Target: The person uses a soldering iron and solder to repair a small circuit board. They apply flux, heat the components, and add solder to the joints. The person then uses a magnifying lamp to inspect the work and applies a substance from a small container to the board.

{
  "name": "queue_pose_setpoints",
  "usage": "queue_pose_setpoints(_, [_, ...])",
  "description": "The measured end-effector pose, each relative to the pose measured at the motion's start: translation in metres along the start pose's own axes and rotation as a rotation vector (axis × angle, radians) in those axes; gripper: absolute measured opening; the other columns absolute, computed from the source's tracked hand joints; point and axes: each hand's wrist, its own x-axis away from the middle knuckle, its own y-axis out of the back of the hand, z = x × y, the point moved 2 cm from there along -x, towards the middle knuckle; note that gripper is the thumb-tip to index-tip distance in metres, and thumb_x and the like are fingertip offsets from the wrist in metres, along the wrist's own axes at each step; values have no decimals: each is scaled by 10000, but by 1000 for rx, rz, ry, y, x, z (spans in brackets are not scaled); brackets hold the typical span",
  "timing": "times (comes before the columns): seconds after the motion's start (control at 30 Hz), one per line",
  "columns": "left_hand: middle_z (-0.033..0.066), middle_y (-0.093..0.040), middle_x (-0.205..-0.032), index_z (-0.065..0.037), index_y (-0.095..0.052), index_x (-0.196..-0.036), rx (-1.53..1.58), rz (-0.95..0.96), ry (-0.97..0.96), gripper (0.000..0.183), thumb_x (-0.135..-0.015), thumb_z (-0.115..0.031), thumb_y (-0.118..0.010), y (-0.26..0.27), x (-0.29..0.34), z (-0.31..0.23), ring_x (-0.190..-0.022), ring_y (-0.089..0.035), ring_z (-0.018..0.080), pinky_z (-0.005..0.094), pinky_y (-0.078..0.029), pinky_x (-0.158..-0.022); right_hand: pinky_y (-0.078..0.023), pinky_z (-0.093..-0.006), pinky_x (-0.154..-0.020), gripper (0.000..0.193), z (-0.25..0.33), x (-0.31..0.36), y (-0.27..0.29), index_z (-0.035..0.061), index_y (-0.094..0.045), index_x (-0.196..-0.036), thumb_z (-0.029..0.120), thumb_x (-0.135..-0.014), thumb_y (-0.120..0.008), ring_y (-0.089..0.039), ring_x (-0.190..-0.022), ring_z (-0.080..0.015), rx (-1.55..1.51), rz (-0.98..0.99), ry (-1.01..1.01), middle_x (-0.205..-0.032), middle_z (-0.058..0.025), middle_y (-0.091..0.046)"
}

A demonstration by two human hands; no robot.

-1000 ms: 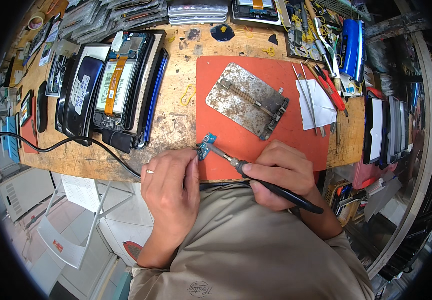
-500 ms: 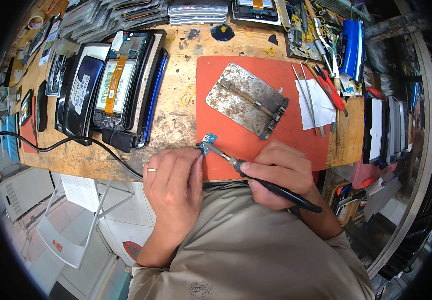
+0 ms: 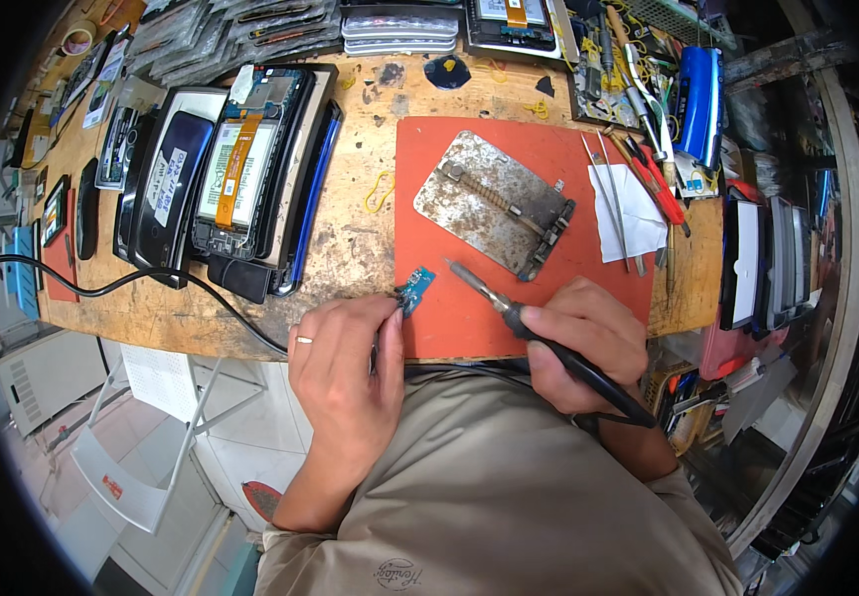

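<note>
Between the fingertips of my left hand (image 3: pixel 342 360), which wears a ring, is a small blue circuit board (image 3: pixel 415 289). Its free end sticks out over the edge of the red mat (image 3: pixel 529 328). My right hand (image 3: pixel 588 346) grips a soldering iron (image 3: pixel 521 320) by its black handle. The iron's metal tip points up and left, a short way right of the board and apart from it. Beyond both hands, a stained metal board holder (image 3: pixel 484 202) with a spring rod lies on the mat.
Opened phones (image 3: pixel 240 179) stand stacked at left, with a black cable (image 3: pixel 176 272) running in front of them. Tweezers (image 3: pixel 612 195) rest on a white paper (image 3: pixel 638 221) at the mat's right, beside red-handled pliers (image 3: pixel 660 187). A tool tray (image 3: pixel 598 99) and bagged parts line the back.
The soldering iron has moved right, its tip coming off the blue board. My left hand stays nearly in place with the board in its fingers.
</note>
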Motion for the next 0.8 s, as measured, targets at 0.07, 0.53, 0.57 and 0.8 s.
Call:
queue_pose_setpoints(0.07, [115,-771,-994,-24,-743,-1018,16,-6,0,160,-887,32,-817,-1,1,1,-941,-709,319,427,-517,-849,-540,-361,-576,358,1,2,1,-55,-787,-1100,-79,-744,-758,-671,-643,-259,79,54,-42,-812,-131,-692])
queue_pose_setpoints(0.53, [100,-791,-1042,-41,-764,-1047,-23,36,-4,227,-855,10,-874,-4,4,-3,-954,-714,299,420,-507,-873,-513,-371,-567,288,26,22,58,-59,-772,-1113,23,-838,-748,-659,-615,-268,-34,-7,-167,-845,-157,-722])
queue_pose_setpoints(0.57, [100,-793,-1045,-41,-768,-1049,-31,28,-21,223,-858,12,-872,-4,4,-3,-955,-715,298,418,-506,-873,-535,-376,-584,329,25,21,54,-61,-758,-1164,17,-844,-769,-687,-665,-277,14,54,-123,-899,-164,-731])
queue_pose_setpoints(0.8, [103,-798,-1048,-38,-785,-1058,-61,28,-24,218,-864,16,-869,-5,3,-4,-960,-719,289,408,-503,-871,-577,-375,-631,334,5,8,0,-78,-752,-1128,-31,-798,-789,-721,-714,-280,-24,61,-26,-881,-163,-729])
